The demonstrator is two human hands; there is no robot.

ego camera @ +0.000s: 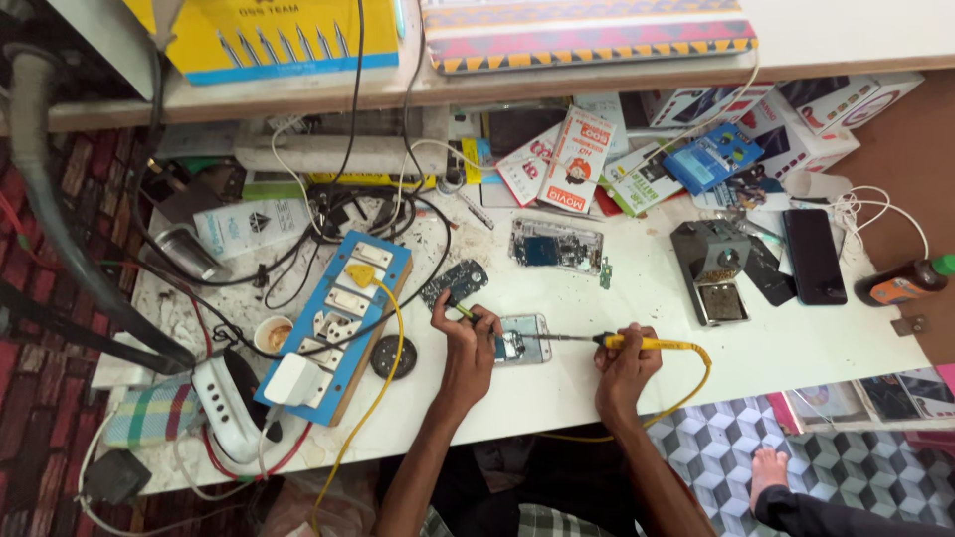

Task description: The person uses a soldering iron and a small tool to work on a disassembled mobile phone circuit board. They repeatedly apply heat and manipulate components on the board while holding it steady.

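1. The white workbench [637, 298] filled most of the head view, crowded with cables and parts under a shelf.
2. A blue power strip board [333, 323] lay at the left of the bench, several plugs in its sockets and a yellow cord trailing off it toward the bench's front edge.
3. A grey soldering station [714, 268] stood at the right, with a dark phone [814, 257] lying flat just beside it and an orange-brown bottle [903, 283] on its side farther right.
4. A second opened phone chassis [555, 245] lay apart, behind the work area, its insides exposed.
5. The opened phone [519, 338] being worked on lay flat near the front edge, between the two hands, its back already off and the board visible.
6. The right hand [627, 363] was closed around the yellow handle of the soldering iron [637, 343], whose metal tip reached left onto the phone's open board.
7. The left hand [466, 343] rested at the phone's left edge, its fingers pinching a thin yellow-tipped tool [464, 312]; what kind of tool could not be told.
8. As a judgement, the work was midway: the phone was opened and the iron applied, while the phone had yet to be closed up.
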